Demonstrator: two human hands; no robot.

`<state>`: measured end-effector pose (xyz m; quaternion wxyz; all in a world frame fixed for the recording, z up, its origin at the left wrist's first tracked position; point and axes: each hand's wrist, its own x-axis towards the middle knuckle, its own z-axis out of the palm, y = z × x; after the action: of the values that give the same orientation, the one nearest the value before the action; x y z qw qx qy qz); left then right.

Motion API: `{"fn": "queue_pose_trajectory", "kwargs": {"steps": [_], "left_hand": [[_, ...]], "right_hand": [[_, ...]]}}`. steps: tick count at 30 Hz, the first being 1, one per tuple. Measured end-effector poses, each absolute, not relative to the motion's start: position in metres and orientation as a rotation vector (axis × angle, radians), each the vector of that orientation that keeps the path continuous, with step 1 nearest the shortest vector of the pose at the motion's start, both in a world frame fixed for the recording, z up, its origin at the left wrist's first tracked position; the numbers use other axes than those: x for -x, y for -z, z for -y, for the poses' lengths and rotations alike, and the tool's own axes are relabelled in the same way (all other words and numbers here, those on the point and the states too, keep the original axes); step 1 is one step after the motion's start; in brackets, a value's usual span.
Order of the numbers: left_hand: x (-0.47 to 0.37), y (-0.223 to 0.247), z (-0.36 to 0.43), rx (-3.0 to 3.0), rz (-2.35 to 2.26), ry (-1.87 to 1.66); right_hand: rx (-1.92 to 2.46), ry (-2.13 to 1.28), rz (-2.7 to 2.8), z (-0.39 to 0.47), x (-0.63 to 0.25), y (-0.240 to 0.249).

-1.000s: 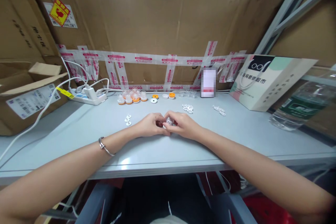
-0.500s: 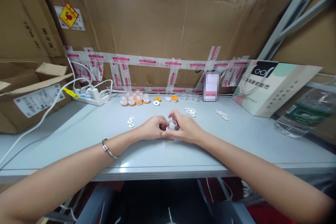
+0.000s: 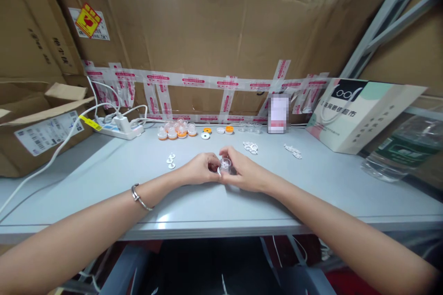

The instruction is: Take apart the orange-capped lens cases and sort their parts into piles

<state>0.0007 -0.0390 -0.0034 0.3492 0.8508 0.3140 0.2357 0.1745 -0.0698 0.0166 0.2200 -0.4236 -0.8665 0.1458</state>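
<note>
A small clear cup with white bits inside is held near the table's front middle. My right hand curls its fingers round the cup's right side. My left hand meets it from the left, fingers pinched at a small white piece by the cup's edge. Left of my hands lie several small white discs with stems. White openwork parts lie behind my right hand, with more white parts farther right. Clear domes on orange bases stand in a group at the back left.
Orange rings, white rings and clear cups line the back. A phone stands there. A power strip and open carton are left; a printed box and bottle right.
Both hands stay together round the cup. The right fingers and thumb have shifted slightly, showing the cup more upright and the white piece at its left edge.
</note>
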Motion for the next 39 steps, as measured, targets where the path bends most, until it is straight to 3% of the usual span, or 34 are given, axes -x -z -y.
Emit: {"fn": "queue_pose_trajectory", "kwargs": {"steps": [6,11,18,24,39], "left_hand": [[-0.001,0.004,0.039,-2.141,-0.821,-0.595],[-0.002,0.001,0.041,-2.127,-0.827,-0.580],[0.000,0.000,0.041,-2.143,-0.825,-0.569],[0.001,-0.002,0.041,-2.150,-0.815,-0.554],[0.001,0.000,0.040,-2.126,-0.821,-0.574]], "right_hand": [[1.180,-0.484,2.407,0.070,-0.176,-0.018],[1.051,-0.360,2.055,0.059,-0.186,-0.031],[1.681,-0.099,1.761,-0.022,-0.268,-0.036],[2.002,-0.122,1.730,-0.063,-0.308,-0.016],[1.766,-0.167,1.605,-0.069,-0.287,0.006]]}}
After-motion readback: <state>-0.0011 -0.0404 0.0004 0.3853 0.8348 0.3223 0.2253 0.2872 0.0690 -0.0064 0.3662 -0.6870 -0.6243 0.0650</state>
